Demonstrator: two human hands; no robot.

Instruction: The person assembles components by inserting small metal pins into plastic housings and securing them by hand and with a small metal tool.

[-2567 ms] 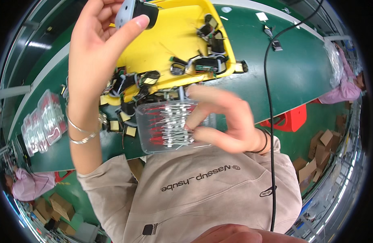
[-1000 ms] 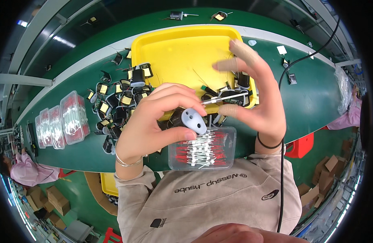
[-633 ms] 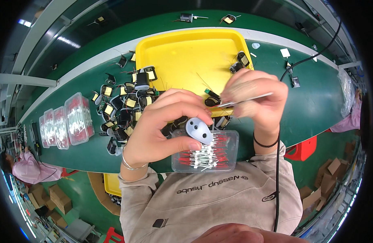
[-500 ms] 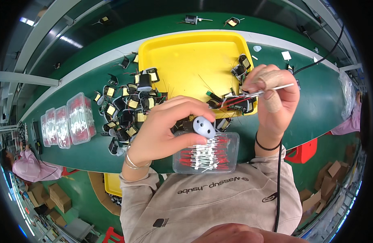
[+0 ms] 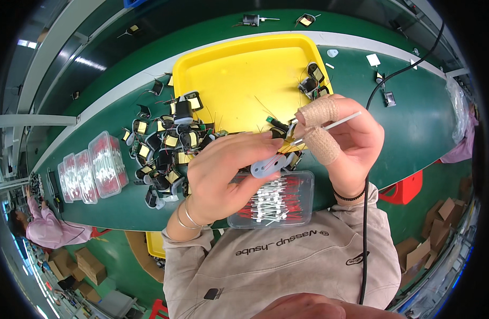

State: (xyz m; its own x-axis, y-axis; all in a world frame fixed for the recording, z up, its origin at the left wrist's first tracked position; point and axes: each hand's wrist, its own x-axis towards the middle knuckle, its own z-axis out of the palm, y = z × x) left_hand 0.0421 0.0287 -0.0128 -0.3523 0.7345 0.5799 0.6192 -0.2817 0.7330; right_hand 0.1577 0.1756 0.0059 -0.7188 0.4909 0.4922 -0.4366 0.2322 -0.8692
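My left hand is closed around a small black device with a pale blue-grey oval end cap; the cap has holes and faces me. Thin red wire shows over the cap. Close by, my right hand, with tan tape wrapped on thumb and forefinger, pinches thin tweezers. Their pale end sticks out to the right, and metal tips reach toward the device. Below both hands sits a clear plastic box of red and white wire leads. My fingers hide most of the device's body.
A yellow tray lies beyond my hands, with several black devices at its right side. Many similar devices are heaped left of it. Clear boxes of leads stand farther left. A black cable runs past my right wrist.
My right hand has moved left and slightly down, bringing the tweezers close to the device. My left hand has tilted the device, and red wire now shows over its cap.
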